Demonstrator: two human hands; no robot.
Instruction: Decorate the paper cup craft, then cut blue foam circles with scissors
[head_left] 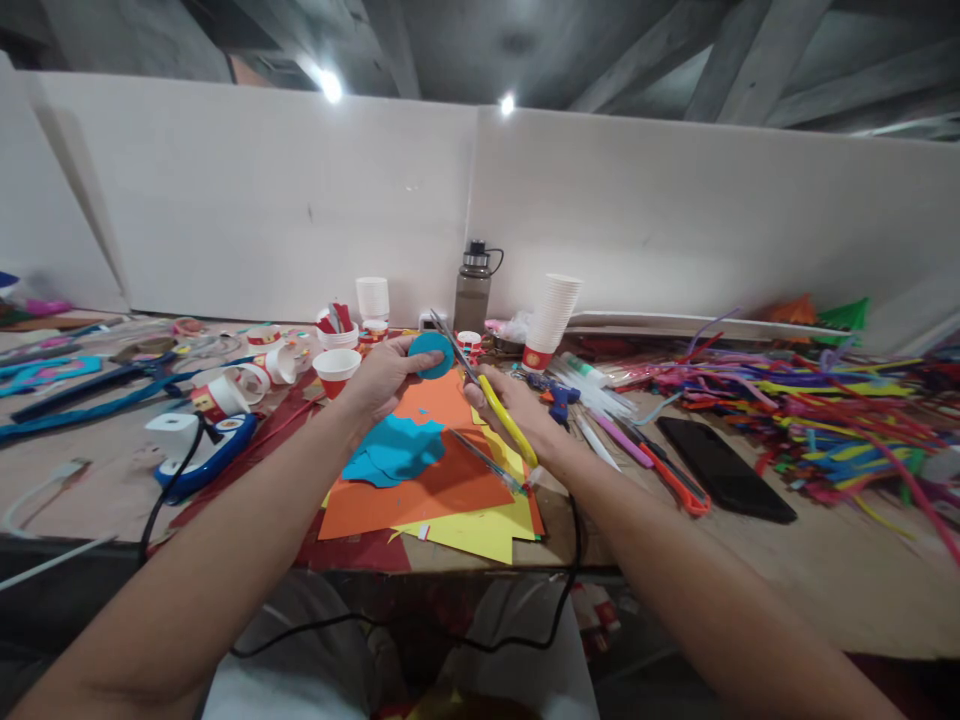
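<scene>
Between thumb and fingers, my left hand (382, 378) pinches a round blue paper disc (429, 357) held up over the table. My right hand (517, 405) is closed on yellow-handled scissors (499, 400), whose blades point up and left beside the disc's right edge. Whether the blades touch the paper I cannot tell. Below the hands, blue paper scraps (394, 450) lie on orange paper (442, 495), with yellow paper (480, 540) partly under it. A thin pen-like stick (484, 458) rests across the sheets.
Paper cups (553, 310) stand stacked behind my right hand, near a dark bottle (472, 290). Colourful pipe cleaners (810, 410) pile up at the right, past a black phone (724, 468) and an orange cutter (679, 480). A blue-based power strip (210, 455) sits left.
</scene>
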